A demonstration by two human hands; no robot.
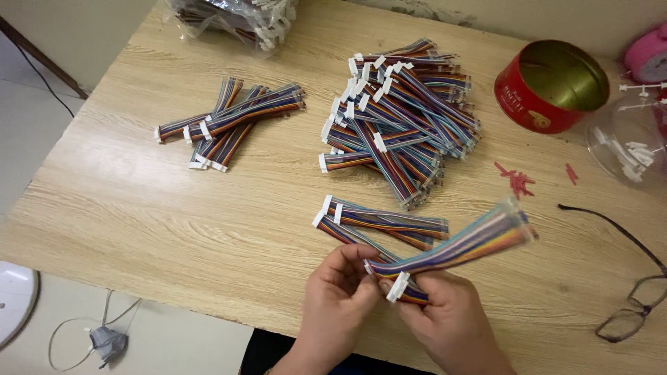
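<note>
Floor edge: a white round object (14, 298) and a small grey item on a thin cord (105, 342) lie below the table's left side.
Table: pale wood-grain top (174, 215), matte, with a straight front edge.
Small pile: a few rainbow ribbon cables (229, 121) lie loosely crossed at the left, apart from the rest (it looks like a sorted-out share, though I cannot tell for sure).
Plastic bag: a clear crinkled bag (236, 17) with more cables sits at the far edge.
Big heap: many flat multicoloured cables with white plastic connectors (399, 111) lie stacked in the middle; judged from its size, most of the work is left.
Near group: a few cables (385, 223) lie side by side just above the hands.
Left hand: the left hand (340, 292) is closed in a pinch on the connector end of the held cable bundle (451, 250).
Right hand: the right hand (445, 312) grips the same bundle from below, fingers wrapped around it; the bundle arcs up to the right, its free end blurred.
Red tin: a round open tin (552, 87), shiny gold inside.
Red bits: small red plastic pieces (517, 182) lie scattered.
Clear jar: a see-through container (629, 139) holds white parts.
Glasses: dark-framed spectacles (629, 305) lie at the right edge.
</note>
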